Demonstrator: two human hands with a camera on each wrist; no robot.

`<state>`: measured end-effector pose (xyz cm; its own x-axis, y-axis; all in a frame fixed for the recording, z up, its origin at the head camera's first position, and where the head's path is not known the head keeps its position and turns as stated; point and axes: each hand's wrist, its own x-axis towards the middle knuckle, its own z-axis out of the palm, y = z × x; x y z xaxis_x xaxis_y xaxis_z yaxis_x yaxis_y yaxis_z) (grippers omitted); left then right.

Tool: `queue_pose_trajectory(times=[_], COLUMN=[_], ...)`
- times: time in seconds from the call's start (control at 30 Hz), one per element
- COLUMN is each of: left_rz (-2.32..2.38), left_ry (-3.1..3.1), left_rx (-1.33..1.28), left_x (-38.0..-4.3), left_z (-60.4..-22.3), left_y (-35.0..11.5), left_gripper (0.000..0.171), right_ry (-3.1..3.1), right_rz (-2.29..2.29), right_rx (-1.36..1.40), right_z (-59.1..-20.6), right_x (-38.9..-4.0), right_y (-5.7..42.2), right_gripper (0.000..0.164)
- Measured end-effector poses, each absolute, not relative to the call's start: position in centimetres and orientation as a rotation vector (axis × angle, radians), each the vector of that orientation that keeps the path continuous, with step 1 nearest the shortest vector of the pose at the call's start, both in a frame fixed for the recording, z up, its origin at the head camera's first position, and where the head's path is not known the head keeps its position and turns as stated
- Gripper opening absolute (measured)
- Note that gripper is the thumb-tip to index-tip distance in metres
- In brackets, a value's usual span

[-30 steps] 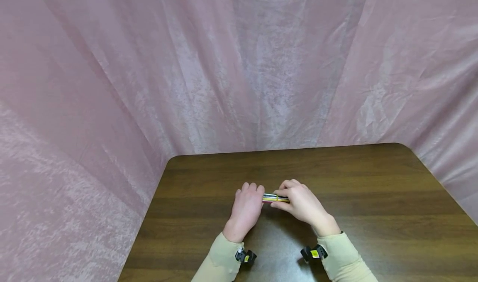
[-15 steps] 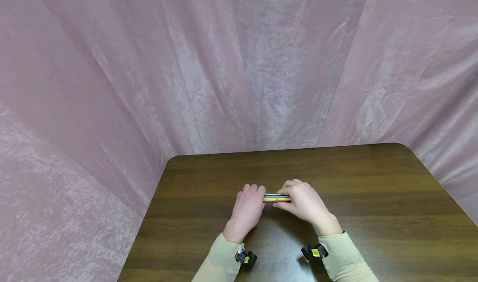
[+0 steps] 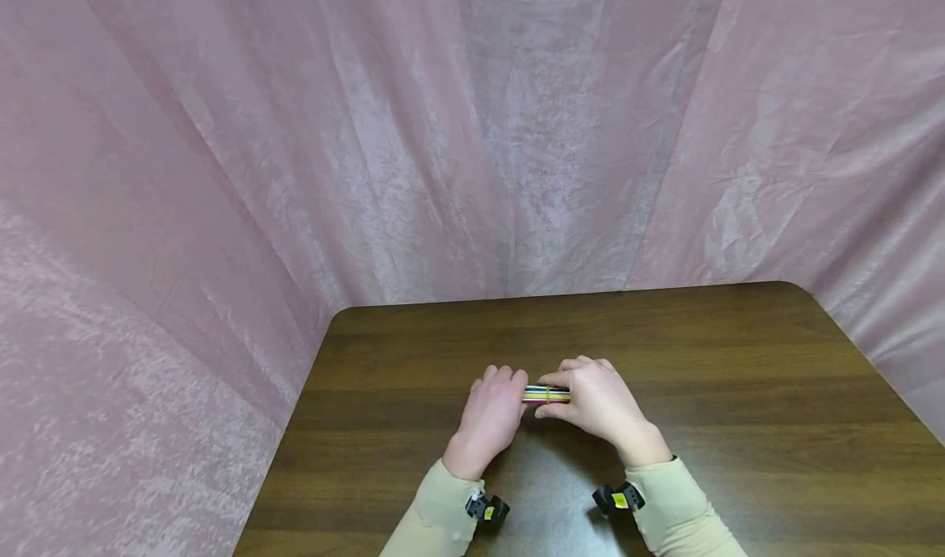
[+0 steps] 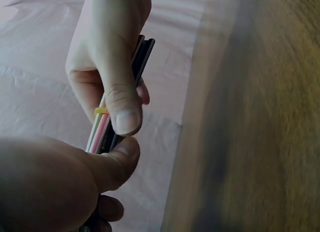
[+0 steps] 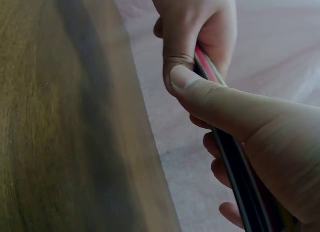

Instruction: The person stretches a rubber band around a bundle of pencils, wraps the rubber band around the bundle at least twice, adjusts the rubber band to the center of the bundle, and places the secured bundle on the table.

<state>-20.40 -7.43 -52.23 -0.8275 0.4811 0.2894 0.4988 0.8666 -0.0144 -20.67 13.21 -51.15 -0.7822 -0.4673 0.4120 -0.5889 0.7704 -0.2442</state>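
A bundle of slim coloured pencils (image 3: 535, 394) lies sideways between my hands, raised above the table. White, yellow, pink and black barrels show in it. My left hand (image 3: 490, 416) grips its left end, covering that part. On the other side my right hand (image 3: 604, 406) holds the right end, thumb below and fingers above in the head view. A yellow rubber band (image 4: 101, 111) goes round the bundle near my right thumb. In the left wrist view the black ends (image 4: 145, 55) stick out past the right hand. Both thumbs almost meet along the barrels.
A brown wooden table (image 3: 413, 335) with rounded far corners lies under the hands. Pink velvety curtains (image 3: 472, 130) hang behind it and at both sides. Each wrist carries a small black camera, one on the left sleeve (image 3: 435, 512) and one on the right sleeve (image 3: 679, 508).
The right hand shifted slightly right, then back left along the pencils. The left hand crept a little to the right. Both kept their hold throughout.
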Motion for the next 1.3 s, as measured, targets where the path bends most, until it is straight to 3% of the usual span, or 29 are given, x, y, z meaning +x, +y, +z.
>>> queue_pose_trajectory(times=[0.37, 0.6, 0.93, 1.3], left_rz=[-0.338, -0.431, -0.047, 0.204], left_ry=[-2.861, -2.882, -2.787, -2.705], left_rx=[-0.689, -0.852, -1.088, -1.148], left_x=[-20.9, -21.0, -21.7, -23.8], left_z=[-52.1, -53.0, -54.0, -54.6], left_y=[-8.9, -10.1, -10.0, -9.2], left_gripper=[0.031, 0.038, 0.051, 0.04], right_ry=[-2.622, -2.715, -2.739, -2.778], right_rz=[0.644, 0.627, 0.504, 0.489], right_rx=[0.886, 0.957, 1.042, 1.004], right_z=[-50.6, -50.7, -52.1, -53.5], right_x=[-21.1, -21.4, -22.0, -23.2], right_y=[14.4, 15.8, 17.6, 18.0], right_gripper=[0.027, 0.026, 0.028, 0.03])
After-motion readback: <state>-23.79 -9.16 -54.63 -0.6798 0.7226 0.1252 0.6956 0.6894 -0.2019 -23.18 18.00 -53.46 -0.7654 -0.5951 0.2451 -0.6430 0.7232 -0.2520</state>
